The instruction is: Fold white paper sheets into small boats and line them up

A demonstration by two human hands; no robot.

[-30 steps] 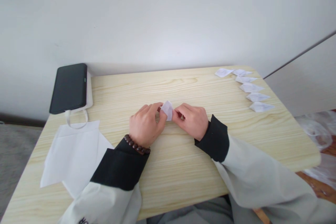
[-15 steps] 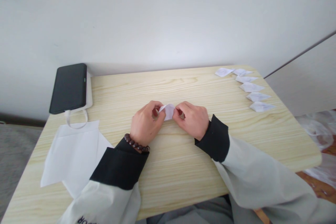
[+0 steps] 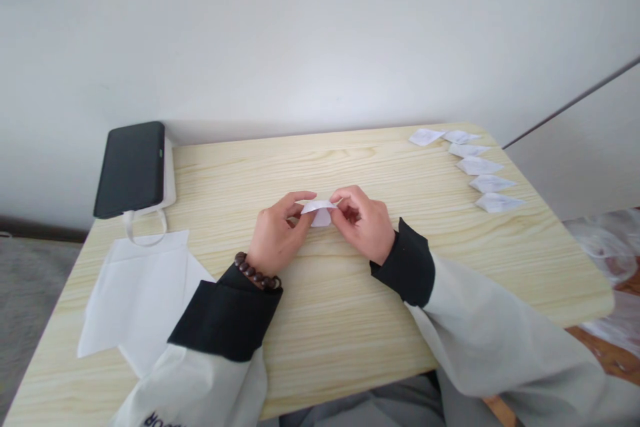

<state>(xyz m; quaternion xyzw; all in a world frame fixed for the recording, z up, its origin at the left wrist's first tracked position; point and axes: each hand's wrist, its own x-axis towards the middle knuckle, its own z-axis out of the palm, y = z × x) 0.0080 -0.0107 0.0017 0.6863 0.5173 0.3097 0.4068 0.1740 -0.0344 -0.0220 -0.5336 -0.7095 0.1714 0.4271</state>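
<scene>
At the far left a black phone (image 3: 131,168) lies on a white block (image 3: 170,177) at the back corner of the table (image 3: 350,327), close to the edge. A knock from our elbow could tip it off. In front of it lies a flat white bag (image 3: 135,290), and our left sleeve covers its near corner, so any pull of that arm could drag the bag along.

Our left hand (image 3: 274,239), with a bead bracelet (image 3: 257,271) at the wrist, pinches the left end of the small folded paper (image 3: 320,212) between thumb and forefinger. The paper sits at the middle of the table, just above or on the wood; we cannot tell which. Our right hand (image 3: 365,223) is closed on its right end in the same fingertip pinch.

The main risk, as we judge it, lies here. The piece is thin and small, so if the two hands pull unevenly it could tear or take a crooked crease. If the fingertips loosen it could slip out and spring open.

Far to the right a row of folded pieces (image 3: 480,167) lies along the edge, well apart from our right sleeve. They look light, so a wide sweep of that arm could scatter them off the table.
</scene>
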